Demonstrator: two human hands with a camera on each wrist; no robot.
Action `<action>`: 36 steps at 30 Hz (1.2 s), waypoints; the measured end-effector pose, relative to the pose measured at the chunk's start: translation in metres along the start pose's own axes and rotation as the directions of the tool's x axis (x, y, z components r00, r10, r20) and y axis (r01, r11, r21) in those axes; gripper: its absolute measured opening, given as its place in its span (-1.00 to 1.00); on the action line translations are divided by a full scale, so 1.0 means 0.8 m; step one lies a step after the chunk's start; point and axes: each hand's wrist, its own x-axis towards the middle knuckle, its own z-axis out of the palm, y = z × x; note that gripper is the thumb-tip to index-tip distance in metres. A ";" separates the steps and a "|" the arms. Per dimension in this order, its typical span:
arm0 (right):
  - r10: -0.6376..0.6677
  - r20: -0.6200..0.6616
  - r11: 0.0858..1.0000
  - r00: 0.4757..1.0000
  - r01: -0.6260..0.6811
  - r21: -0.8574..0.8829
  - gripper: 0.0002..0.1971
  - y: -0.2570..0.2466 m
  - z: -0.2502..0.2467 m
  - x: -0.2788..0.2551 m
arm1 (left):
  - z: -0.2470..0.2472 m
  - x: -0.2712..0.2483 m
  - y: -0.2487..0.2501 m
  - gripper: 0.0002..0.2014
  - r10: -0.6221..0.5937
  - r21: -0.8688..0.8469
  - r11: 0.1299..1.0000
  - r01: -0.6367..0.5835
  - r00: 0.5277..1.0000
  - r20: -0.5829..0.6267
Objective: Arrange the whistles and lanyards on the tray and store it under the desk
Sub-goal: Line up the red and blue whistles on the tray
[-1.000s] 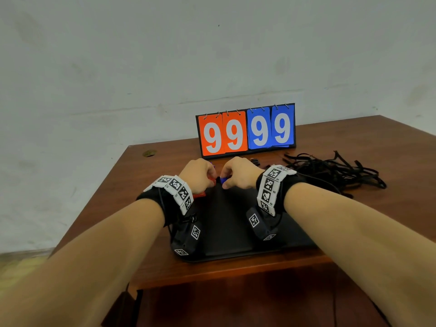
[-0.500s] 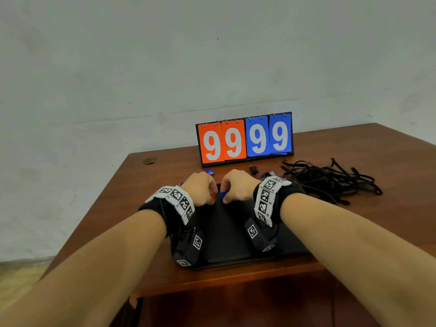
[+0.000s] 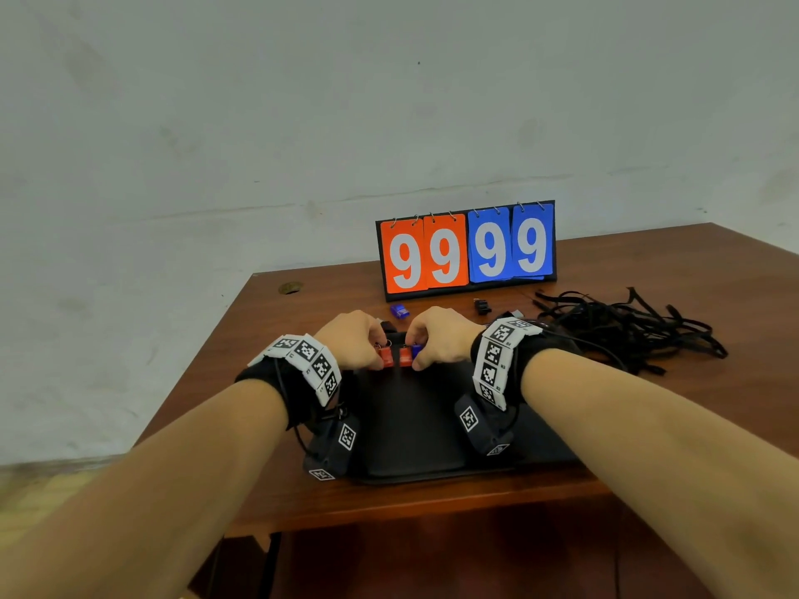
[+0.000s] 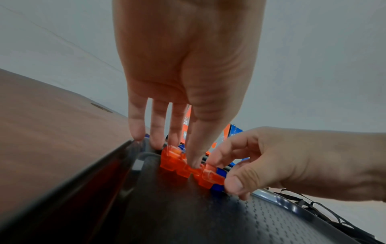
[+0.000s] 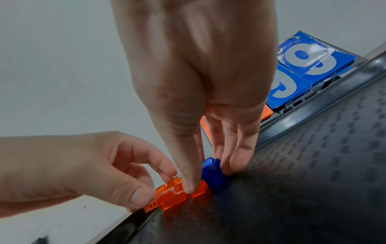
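Note:
Two orange whistles (image 3: 386, 356) (image 3: 405, 355) and a blue whistle (image 3: 416, 351) lie side by side on the far edge of the black tray (image 3: 410, 430). My left hand (image 3: 374, 353) pinches the left orange whistle (image 5: 165, 198), with its thumb pressing on top in the left wrist view (image 4: 183, 153). My right hand (image 3: 426, 355) holds the blue whistle (image 5: 213, 173) between fingers and thumb, and the thumb also touches the second orange whistle (image 5: 198, 189). A tangle of black lanyards (image 3: 627, 328) lies on the desk to the right.
A flip scoreboard (image 3: 467, 250) showing 99 99 stands behind the tray. Loose on the desk (image 3: 713, 425) in front of it are another blue whistle (image 3: 400, 312) and a black whistle (image 3: 482, 305). A cable hole (image 3: 290, 288) sits at the desk's back left.
Both hands stay together at the tray's far edge. The whistles now show plainly between the fingers, lined up side by side. The head view has tilted upward.

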 end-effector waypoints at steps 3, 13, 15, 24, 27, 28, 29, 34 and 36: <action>-0.018 0.016 1.000 1.000 0.018 -0.001 -0.59 -0.004 0.002 0.003 | 0.003 0.000 -0.001 -0.58 0.013 0.006 1.000 -0.013 1.000 0.008; -0.050 0.008 0.998 0.999 0.050 -0.037 -0.65 -0.009 0.008 0.010 | 0.004 -0.001 -0.003 -0.72 0.055 0.003 0.998 -0.055 0.998 -0.006; -0.051 0.001 0.998 0.999 0.051 -0.037 -0.65 -0.009 0.009 0.010 | 0.003 -0.002 -0.002 -0.73 0.060 0.000 0.998 -0.060 0.998 -0.009; -0.054 -0.027 0.998 0.998 0.053 -0.037 -0.66 -0.010 0.011 0.010 | 0.004 -0.003 -0.003 -0.73 0.061 -0.003 0.998 -0.061 0.998 -0.023; -0.051 -0.019 0.998 0.998 0.051 -0.038 -0.65 -0.009 0.010 0.010 | 0.004 -0.003 -0.005 -0.69 0.058 -0.009 0.998 -0.058 0.998 -0.026; -0.054 -0.018 0.998 0.998 0.054 -0.031 -0.65 -0.009 0.009 0.009 | 0.004 -0.003 -0.007 -0.67 0.056 -0.009 0.998 -0.056 0.998 -0.038; -0.055 -0.024 0.998 0.998 0.055 -0.020 -0.66 -0.009 0.007 0.008 | 0.004 -0.002 -0.009 -0.66 0.055 -0.012 0.998 -0.056 0.997 -0.061; -0.042 -0.116 0.998 0.992 0.048 0.050 -0.72 -0.007 -0.015 0.005 | -0.018 -0.002 -0.030 -0.87 -0.014 -0.087 0.996 -0.003 0.980 -0.200; -0.025 -0.147 0.997 0.989 0.036 0.074 -0.74 -0.007 -0.022 0.008 | -0.029 -0.001 -0.044 -0.86 -0.071 -0.110 0.993 0.046 0.969 -0.236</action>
